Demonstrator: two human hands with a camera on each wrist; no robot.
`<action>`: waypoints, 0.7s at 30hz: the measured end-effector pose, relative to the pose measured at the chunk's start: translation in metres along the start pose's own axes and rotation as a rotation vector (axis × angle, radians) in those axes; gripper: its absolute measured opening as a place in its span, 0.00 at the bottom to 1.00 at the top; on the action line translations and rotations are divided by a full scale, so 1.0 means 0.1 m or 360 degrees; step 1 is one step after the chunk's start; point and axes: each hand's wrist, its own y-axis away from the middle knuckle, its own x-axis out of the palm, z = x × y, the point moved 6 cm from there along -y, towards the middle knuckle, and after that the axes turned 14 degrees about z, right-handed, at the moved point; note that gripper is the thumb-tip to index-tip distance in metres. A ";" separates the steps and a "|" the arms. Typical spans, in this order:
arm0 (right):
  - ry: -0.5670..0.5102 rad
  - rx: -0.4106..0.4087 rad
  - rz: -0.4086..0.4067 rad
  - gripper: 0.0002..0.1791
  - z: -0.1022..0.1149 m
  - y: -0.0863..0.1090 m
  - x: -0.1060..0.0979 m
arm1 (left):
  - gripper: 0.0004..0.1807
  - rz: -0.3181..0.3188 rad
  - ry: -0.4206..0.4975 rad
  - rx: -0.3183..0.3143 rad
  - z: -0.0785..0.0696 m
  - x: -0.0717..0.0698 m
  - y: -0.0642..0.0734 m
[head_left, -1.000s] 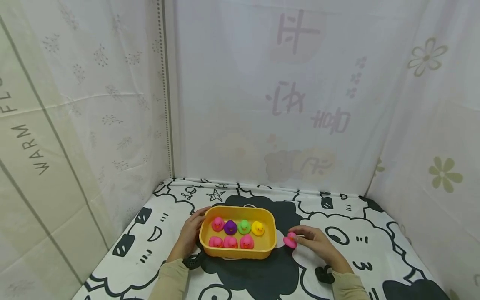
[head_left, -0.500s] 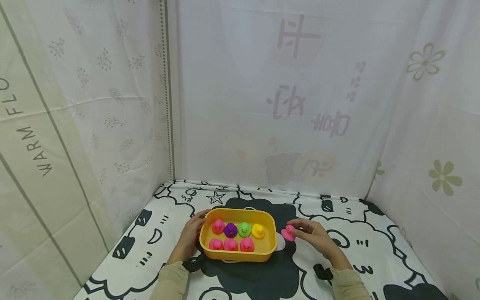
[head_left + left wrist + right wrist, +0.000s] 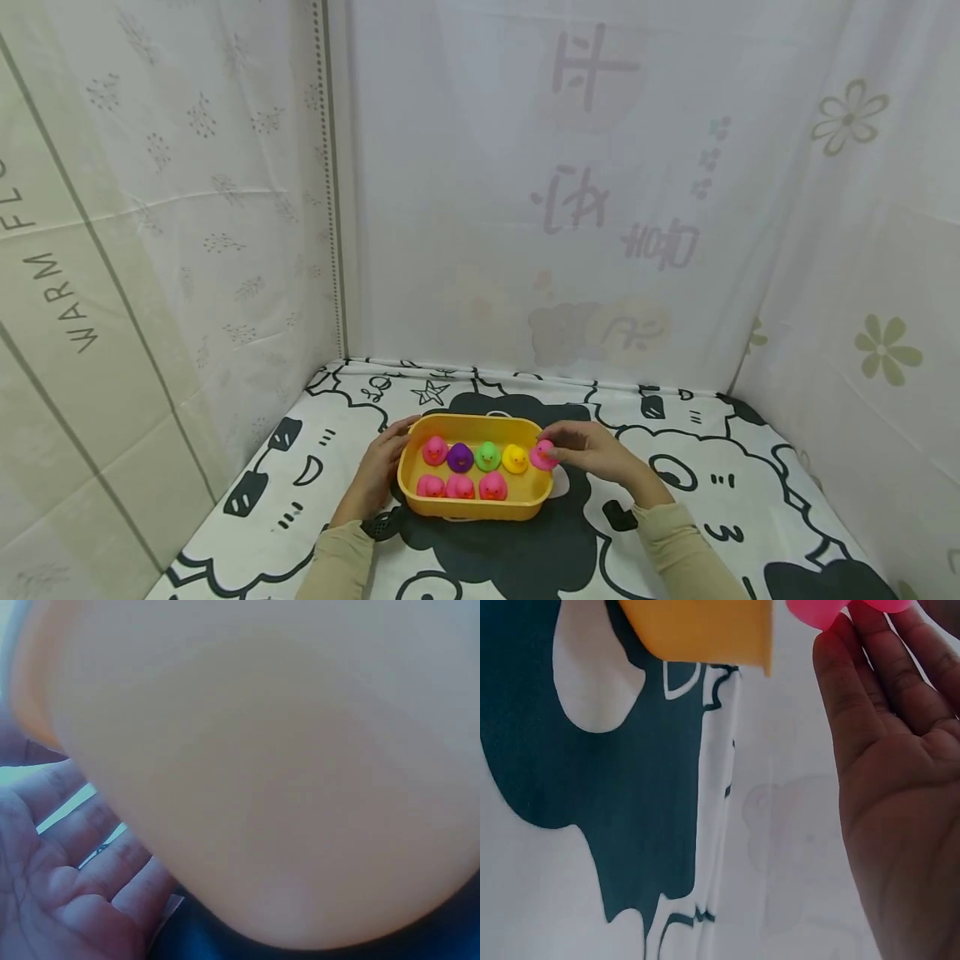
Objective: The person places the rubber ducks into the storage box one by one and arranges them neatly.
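My right hand (image 3: pixel 596 452) pinches a pink rubber duck (image 3: pixel 541 457) between thumb and fingers, over the right rim of a yellow tray (image 3: pixel 480 509). In the right wrist view, that pink duck (image 3: pixel 817 610) shows only in part at the fingertips, beside the tray's wall (image 3: pixel 705 634). At the tray's left end, the left hand (image 3: pixel 377 468) rests with its fingers along the outer wall; the left wrist view shows these fingers (image 3: pixel 112 866) fairly straight. Inside the tray, a pink, a purple (image 3: pixel 461 457), a green (image 3: pixel 487 456) and a yellow duck (image 3: pixel 515 459) form the back row, with three pink ducks (image 3: pixel 461 487) in front.
A white cloth (image 3: pixel 300 517) with black cartoon drawings covers the table under the tray. Pale printed curtains (image 3: pixel 480 183) stand around it at the back and both sides. Dark straps (image 3: pixel 619 515) sit at both wrists.
My right hand has carried the pink duck leftward and up, from beside the tray to over its right rim. The left hand stays at the tray's left end.
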 end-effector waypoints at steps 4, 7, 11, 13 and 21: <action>0.0079 -0.0045 0.0126 0.17 0.03 -0.13 0.12 | 0.25 0.0005 0.0030 -0.0001 0.01 -0.01 0.01; 0.0143 -0.0062 0.0191 0.14 0.06 -0.19 0.19 | 0.25 0.0017 0.0032 -0.0006 0.02 -0.01 0.03; 0.0267 -0.0015 0.0265 0.13 0.09 -0.27 0.25 | 0.25 0.0018 0.0015 -0.0009 0.01 -0.01 0.02; 0.0343 0.0025 0.0296 0.13 0.10 -0.30 0.26 | 0.25 0.0012 0.0019 -0.0006 0.00 -0.02 0.02; 0.0515 0.0184 0.0418 0.10 0.08 -0.39 0.30 | 0.26 0.0047 0.0057 0.0005 0.00 -0.02 -0.01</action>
